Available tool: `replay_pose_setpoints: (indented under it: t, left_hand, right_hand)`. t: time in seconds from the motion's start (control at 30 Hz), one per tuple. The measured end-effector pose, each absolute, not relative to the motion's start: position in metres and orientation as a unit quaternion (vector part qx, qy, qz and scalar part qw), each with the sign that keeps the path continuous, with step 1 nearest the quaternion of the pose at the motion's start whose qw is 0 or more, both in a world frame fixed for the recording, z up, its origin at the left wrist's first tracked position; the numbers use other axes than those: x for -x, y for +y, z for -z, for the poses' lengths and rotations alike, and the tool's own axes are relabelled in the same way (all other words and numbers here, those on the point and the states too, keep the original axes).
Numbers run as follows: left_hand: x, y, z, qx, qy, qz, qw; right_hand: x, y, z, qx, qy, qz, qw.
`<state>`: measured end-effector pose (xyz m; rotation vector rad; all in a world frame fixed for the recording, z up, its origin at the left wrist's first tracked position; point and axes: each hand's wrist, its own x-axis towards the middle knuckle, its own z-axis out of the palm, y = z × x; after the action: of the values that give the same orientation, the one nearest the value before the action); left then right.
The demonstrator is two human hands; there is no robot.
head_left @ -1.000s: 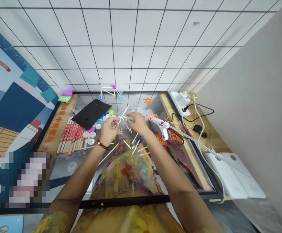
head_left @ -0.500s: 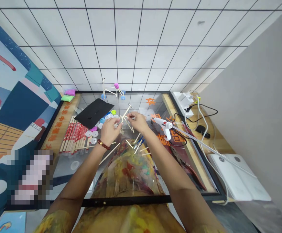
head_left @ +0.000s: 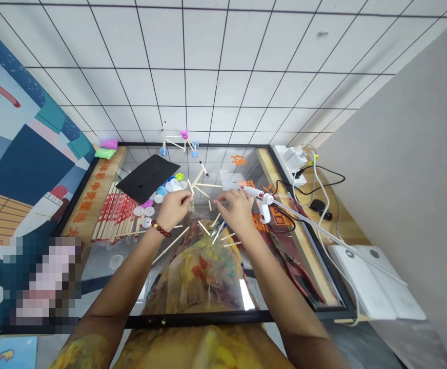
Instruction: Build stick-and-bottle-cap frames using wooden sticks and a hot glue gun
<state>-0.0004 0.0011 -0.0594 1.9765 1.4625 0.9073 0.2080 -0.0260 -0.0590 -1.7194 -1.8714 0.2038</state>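
Observation:
My left hand (head_left: 173, 209) pinches a small frame of wooden sticks (head_left: 197, 180), several thin sticks joined at angles with a dark-tipped crosspiece at the top. To its right, my right hand (head_left: 236, 209) hovers over the glass tabletop with thumb and fingers apart, holding nothing that I can see. Just past its fingers rests a white hot glue gun (head_left: 262, 201), a long glue stick (head_left: 334, 237) poking out of its back. Cut stick pieces (head_left: 204, 228) and blue-handled scissors (head_left: 220, 227) lie below and between my hands.
A stick model with blue wheels (head_left: 184, 135) stands at the back. On the left are a black sheet (head_left: 148, 177), plastic caps (head_left: 162, 190) and red-wrapped chopsticks (head_left: 112, 218). Red-handled pliers (head_left: 304, 279), a power strip (head_left: 290, 159) and cables occupy the right.
My right hand has let go of the stick frame and moved right and down, its fingers spreading. The frame's dark-tipped crosspiece has turned. My left hand keeps its pinch.

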Motion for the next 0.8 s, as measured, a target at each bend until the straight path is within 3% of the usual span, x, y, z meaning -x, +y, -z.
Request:
replay_pose_setpoints:
  t: [0.23,0.8]
  left_hand:
    - [0.001,-0.002,0.053,-0.751,0.509,-0.353,0.23]
    - [0.002,-0.004,0.046,-0.754,0.514,-0.351,0.211]
  right_hand:
    - [-0.198,-0.04,0.082,0.661,-0.726,-0.069,0.175]
    - [-0.201,-0.032,0.088,0.674,-0.712,-0.081,0.178]
